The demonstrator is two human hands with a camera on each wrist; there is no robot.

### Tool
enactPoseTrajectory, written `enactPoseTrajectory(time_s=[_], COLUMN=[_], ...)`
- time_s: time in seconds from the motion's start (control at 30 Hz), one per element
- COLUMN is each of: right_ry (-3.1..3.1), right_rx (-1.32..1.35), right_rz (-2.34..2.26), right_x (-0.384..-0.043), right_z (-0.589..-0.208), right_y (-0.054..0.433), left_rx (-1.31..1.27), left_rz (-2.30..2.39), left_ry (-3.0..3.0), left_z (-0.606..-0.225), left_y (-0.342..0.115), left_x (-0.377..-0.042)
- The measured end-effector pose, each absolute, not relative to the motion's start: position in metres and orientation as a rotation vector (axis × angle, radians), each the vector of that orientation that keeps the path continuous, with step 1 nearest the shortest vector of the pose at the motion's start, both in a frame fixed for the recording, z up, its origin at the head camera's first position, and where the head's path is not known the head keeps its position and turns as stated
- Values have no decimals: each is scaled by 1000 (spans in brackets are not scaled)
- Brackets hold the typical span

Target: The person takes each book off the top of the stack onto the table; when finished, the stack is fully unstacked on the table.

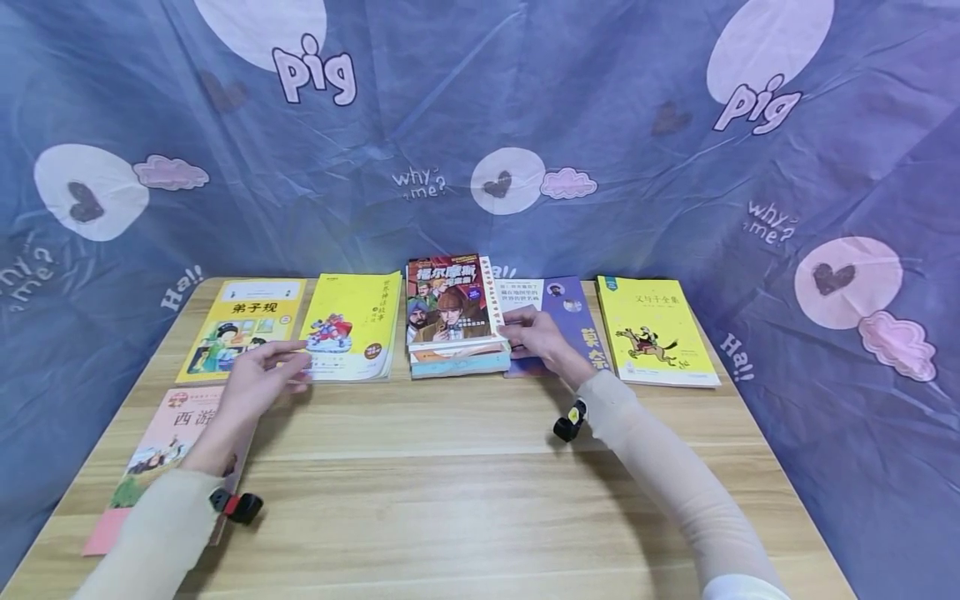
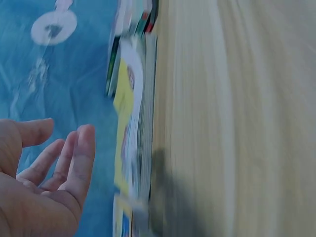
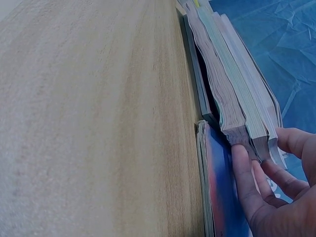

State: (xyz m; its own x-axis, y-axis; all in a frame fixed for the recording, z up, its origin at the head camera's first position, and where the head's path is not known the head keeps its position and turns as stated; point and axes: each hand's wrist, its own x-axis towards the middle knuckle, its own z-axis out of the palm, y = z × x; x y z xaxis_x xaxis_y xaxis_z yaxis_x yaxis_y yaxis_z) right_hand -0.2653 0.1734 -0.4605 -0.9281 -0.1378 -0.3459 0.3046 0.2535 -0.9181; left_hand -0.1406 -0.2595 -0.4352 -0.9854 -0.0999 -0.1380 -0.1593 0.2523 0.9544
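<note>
My left hand is raised with loosely spread fingers and holds nothing. It hovers by the lower left corner of a yellow book, above a pink book. In the left wrist view, the hand is apart from the book edges. A stack of books stands at the table's back middle, a detective comic-style cover on top. The fingertips of my right hand touch the stack's right side. The right wrist view shows the thumb and extended fingers against the page edges.
A yellow-and-white book lies at the back left. Right of the stack lies a purple book, partly behind my right hand, then another yellow book. A blue printed cloth hangs behind the wooden table.
</note>
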Motion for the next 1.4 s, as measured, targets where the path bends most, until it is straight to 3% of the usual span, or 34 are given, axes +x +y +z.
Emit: enactPoseTrajectory(time_s=[0.63,1.4], right_ry=[2177,2186], right_rx=[161,165], right_rz=[-1717,-1709], right_x=[-264,-264], right_z=[-459,-461], right_y=[174,173], left_rx=[-147,-260], left_rz=[1946,1833], left_ry=[2269,2315], left_z=[-443,-466], left_y=[-158,-135], left_x=[-223,-257])
